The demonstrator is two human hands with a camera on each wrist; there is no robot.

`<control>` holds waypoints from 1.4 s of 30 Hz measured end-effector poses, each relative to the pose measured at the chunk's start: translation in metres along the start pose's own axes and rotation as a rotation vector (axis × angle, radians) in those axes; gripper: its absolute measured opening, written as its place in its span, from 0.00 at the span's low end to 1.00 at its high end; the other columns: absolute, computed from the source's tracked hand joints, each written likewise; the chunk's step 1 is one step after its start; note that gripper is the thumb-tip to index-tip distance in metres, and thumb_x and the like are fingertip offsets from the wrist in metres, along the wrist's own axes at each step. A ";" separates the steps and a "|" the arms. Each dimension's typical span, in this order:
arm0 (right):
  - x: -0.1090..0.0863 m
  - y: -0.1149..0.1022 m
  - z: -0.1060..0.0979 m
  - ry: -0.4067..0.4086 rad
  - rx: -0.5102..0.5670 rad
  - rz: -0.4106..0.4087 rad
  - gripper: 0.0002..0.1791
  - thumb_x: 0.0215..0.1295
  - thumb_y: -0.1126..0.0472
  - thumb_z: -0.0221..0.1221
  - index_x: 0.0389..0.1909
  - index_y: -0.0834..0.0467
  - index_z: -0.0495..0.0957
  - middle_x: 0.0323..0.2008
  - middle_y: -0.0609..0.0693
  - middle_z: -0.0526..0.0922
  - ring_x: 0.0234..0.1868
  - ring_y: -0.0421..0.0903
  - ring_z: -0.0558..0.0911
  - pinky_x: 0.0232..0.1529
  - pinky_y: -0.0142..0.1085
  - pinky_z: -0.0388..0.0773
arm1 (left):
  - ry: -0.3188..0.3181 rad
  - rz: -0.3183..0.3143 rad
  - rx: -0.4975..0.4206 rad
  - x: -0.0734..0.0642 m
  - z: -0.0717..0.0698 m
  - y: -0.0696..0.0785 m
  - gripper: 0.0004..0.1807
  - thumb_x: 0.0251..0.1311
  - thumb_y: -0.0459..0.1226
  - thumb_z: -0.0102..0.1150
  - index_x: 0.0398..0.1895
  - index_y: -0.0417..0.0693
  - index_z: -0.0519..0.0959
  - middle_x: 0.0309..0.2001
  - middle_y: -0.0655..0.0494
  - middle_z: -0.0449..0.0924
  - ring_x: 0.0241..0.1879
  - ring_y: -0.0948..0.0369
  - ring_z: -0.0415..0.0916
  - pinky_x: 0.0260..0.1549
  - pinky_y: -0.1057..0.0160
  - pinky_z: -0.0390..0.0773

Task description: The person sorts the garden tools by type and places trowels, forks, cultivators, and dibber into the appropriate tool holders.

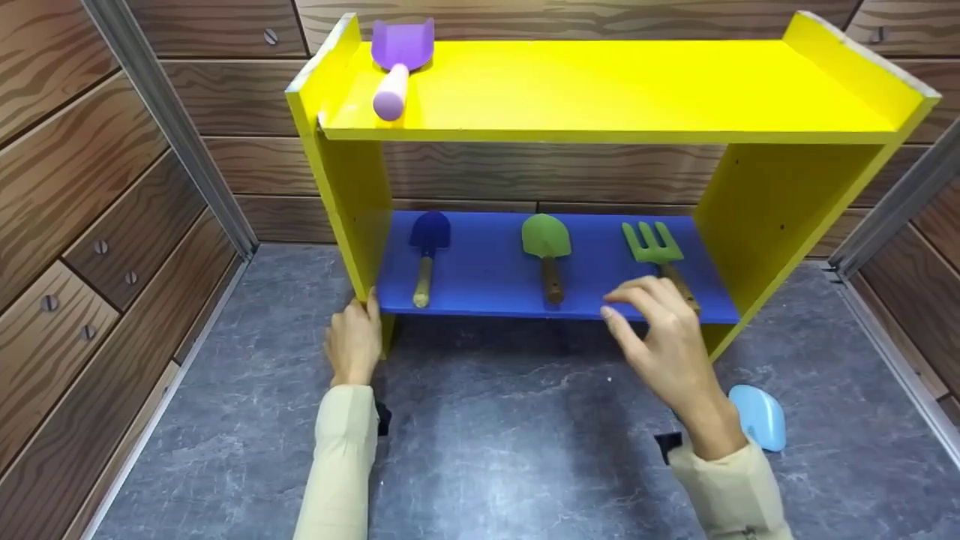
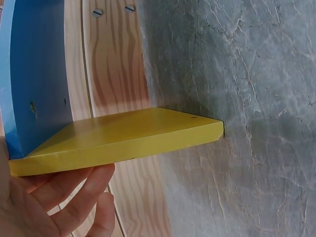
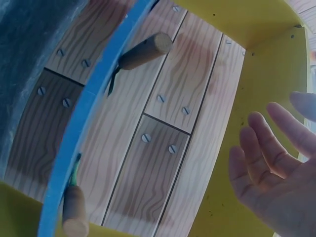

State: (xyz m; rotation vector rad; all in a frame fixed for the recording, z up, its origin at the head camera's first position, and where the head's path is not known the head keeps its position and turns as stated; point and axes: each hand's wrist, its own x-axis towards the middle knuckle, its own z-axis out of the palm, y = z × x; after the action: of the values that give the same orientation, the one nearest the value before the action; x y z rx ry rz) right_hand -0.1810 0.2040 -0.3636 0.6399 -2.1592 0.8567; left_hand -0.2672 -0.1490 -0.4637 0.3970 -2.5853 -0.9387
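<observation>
My left hand (image 1: 354, 341) grips the left side panel (image 2: 133, 140) of a yellow shelf unit (image 1: 600, 86), with its thumb by the corner of the blue lower shelf (image 1: 487, 281). In the left wrist view its fingers lie against the panel's outer face. My right hand (image 1: 667, 349) holds nothing, its fingers loosely bent in front of a green hand fork (image 1: 651, 241), partly covering that fork's wooden handle. A green trowel (image 1: 547, 238) lies mid-shelf and a dark blue trowel (image 1: 430, 232) at its left. In the right wrist view, wooden handles (image 3: 146, 51) stick out past the blue edge.
A purple scoop (image 1: 403, 46) with a pink handle lies at the left of the yellow top shelf. On the grey marbled floor (image 1: 487, 450), a light blue rounded object (image 1: 759, 418) sits beside my right wrist. Wood-patterned walls (image 1: 82, 187) stand left, right and behind.
</observation>
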 end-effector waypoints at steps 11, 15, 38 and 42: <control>-0.028 0.002 0.000 -0.030 -0.042 0.035 0.08 0.58 0.75 0.68 0.38 0.64 0.84 0.38 0.54 0.83 0.42 0.53 0.79 0.47 0.37 0.71 | 0.007 0.001 0.011 -0.001 0.000 -0.002 0.29 0.79 0.51 0.44 0.30 0.35 0.79 0.32 0.30 0.82 0.33 0.31 0.81 0.32 0.36 0.75; -0.038 0.007 0.000 -0.043 -0.051 0.056 0.09 0.57 0.76 0.69 0.37 0.64 0.84 0.38 0.55 0.82 0.43 0.52 0.79 0.51 0.37 0.70 | 0.003 -0.001 0.006 0.000 0.000 -0.002 0.29 0.78 0.51 0.44 0.31 0.34 0.79 0.33 0.29 0.82 0.33 0.30 0.81 0.32 0.35 0.75; -0.065 0.026 -0.005 -0.060 -0.121 0.102 0.09 0.54 0.76 0.70 0.34 0.63 0.83 0.36 0.55 0.82 0.41 0.51 0.80 0.45 0.35 0.71 | -0.034 0.000 0.011 0.001 -0.002 -0.001 0.29 0.79 0.52 0.42 0.29 0.37 0.78 0.28 0.35 0.82 0.30 0.34 0.81 0.31 0.37 0.75; -0.072 0.030 -0.008 -0.076 -0.143 0.129 0.08 0.56 0.74 0.70 0.34 0.62 0.83 0.35 0.54 0.83 0.40 0.50 0.80 0.44 0.35 0.71 | -0.030 0.001 0.007 0.001 -0.002 -0.002 0.29 0.79 0.52 0.43 0.28 0.39 0.77 0.25 0.38 0.80 0.28 0.36 0.81 0.29 0.38 0.74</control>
State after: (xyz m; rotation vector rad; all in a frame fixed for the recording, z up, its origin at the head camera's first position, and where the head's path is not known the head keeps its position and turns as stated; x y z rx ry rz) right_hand -0.1521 0.2426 -0.4258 0.4720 -2.3266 0.7464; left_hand -0.2667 -0.1520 -0.4631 0.3858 -2.6164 -0.9427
